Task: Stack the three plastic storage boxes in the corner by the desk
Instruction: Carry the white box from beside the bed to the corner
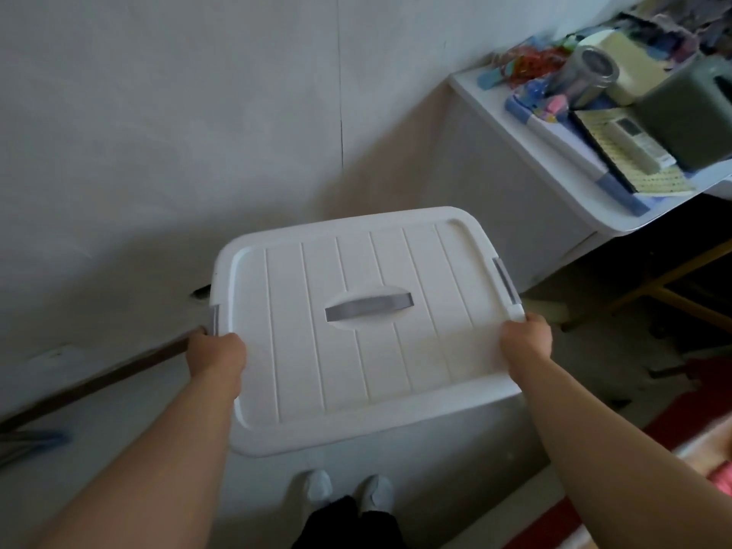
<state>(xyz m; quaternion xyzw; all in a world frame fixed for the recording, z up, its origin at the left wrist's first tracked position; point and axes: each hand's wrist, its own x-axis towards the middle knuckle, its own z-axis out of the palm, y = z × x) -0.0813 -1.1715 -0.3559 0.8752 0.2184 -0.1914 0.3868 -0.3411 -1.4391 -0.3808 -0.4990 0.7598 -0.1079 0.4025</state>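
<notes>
A white plastic storage box (pixel 368 366) with a ribbed lid and a grey handle in the lid's middle fills the centre of the head view. It is held up in the air above the floor, in front of the wall and left of the desk. My left hand (pixel 217 352) grips its left side beside a grey latch. My right hand (pixel 525 338) grips its right side just below the other grey latch. Only the lid and rim show; the body of the box is hidden under it. No other storage box is in view.
A white desk (pixel 527 152) stands at the right, crowded with a metal tin (pixel 588 73), a green container (pixel 689 112), a remote and papers. The grey wall (pixel 178 132) runs behind. My feet (pixel 344 489) stand on a pale floor; a red mat (pixel 673 425) lies lower right.
</notes>
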